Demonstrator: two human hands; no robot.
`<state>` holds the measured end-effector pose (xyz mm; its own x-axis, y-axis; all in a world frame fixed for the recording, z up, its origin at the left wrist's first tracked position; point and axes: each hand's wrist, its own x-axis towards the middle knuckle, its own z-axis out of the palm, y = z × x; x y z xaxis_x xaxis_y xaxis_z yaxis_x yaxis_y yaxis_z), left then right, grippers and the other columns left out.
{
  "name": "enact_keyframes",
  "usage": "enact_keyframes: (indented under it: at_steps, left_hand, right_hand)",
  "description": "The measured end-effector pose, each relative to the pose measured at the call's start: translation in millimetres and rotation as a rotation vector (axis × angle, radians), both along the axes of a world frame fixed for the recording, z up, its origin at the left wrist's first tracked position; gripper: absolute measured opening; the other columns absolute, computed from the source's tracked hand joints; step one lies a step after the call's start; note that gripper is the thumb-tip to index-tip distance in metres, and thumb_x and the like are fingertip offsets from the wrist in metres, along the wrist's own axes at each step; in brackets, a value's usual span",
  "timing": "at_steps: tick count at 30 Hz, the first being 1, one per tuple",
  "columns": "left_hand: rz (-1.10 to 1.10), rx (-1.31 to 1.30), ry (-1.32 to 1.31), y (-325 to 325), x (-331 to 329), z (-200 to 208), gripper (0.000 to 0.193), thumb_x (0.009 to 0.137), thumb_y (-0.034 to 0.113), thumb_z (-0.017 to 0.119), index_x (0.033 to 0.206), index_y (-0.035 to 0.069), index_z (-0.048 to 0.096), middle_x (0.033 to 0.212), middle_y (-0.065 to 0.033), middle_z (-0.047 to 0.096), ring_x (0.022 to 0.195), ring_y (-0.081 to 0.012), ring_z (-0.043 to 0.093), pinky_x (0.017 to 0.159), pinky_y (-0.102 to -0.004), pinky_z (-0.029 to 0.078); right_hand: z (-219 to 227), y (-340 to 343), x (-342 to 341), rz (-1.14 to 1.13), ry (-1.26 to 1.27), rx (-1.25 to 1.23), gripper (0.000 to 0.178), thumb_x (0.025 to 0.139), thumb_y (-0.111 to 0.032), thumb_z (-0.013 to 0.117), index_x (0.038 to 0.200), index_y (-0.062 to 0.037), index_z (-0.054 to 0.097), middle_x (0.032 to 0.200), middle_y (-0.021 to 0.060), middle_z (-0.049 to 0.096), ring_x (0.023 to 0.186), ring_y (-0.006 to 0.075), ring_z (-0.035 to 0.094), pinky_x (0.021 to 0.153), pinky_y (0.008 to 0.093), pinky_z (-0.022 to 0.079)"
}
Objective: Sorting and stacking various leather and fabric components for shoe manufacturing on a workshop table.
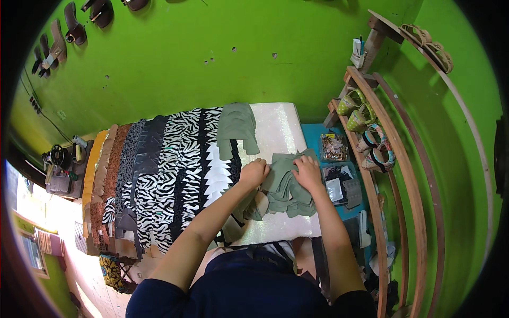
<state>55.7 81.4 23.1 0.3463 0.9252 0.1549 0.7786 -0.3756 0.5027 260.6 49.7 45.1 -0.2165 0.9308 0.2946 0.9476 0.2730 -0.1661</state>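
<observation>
A loose pile of grey-green cut pieces [286,193], fabric or thin leather, lies on the pale, shiny sheet [275,124] that covers the table. At the pile's upper left edge is my left hand [255,173], its fingers curled closed; what they hold is hidden. My right hand [307,172] rests on the upper right of the pile with its fingers apart. Beyond my left hand, more green pieces [237,119] lie overlapped in a short row. White pointed pieces [216,169] and black-and-white zebra-print pieces [175,153] run in rows to the left.
Further left come rows of dark grey, brown and yellow pieces [95,164]. A sewing machine [57,156] stands at the far left. On the right, a clear box [334,147] sits on a blue surface beside a wooden rack [395,138] holding sandals [376,151].
</observation>
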Motion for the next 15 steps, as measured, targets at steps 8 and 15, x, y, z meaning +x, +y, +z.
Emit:
enact_keyframes:
  at_steps: [8, 15]
  left_hand:
    - [0.001, -0.081, -0.026, -17, 10, 11, 0.027, 0.084, 0.028, 0.047, 0.088, 0.005, 0.059, 0.089, -0.0140, 0.058, 0.081, -0.0324, 0.059, 0.070, -0.0412, 0.048]
    - [0.065, -0.105, -0.072, -43, 16, 13, 0.024, 0.083, 0.026, 0.049, 0.089, 0.005, 0.059, 0.090, -0.0128, 0.058, 0.082, -0.0307, 0.057, 0.072, -0.0382, 0.046]
  right_hand:
    - [-16, 1, 15, -0.051, 0.058, -0.006, 0.021, 0.071, -0.001, 0.054, 0.092, -0.0043, 0.056, 0.093, 0.0134, 0.049, 0.093, 0.0318, 0.048, 0.077, 0.0403, 0.043]
    - [-8, -7, 30, -0.059, 0.198, -0.112, 0.022, 0.070, 0.003, 0.055, 0.092, -0.0018, 0.055, 0.092, 0.0175, 0.051, 0.084, 0.0337, 0.054, 0.073, 0.0394, 0.045]
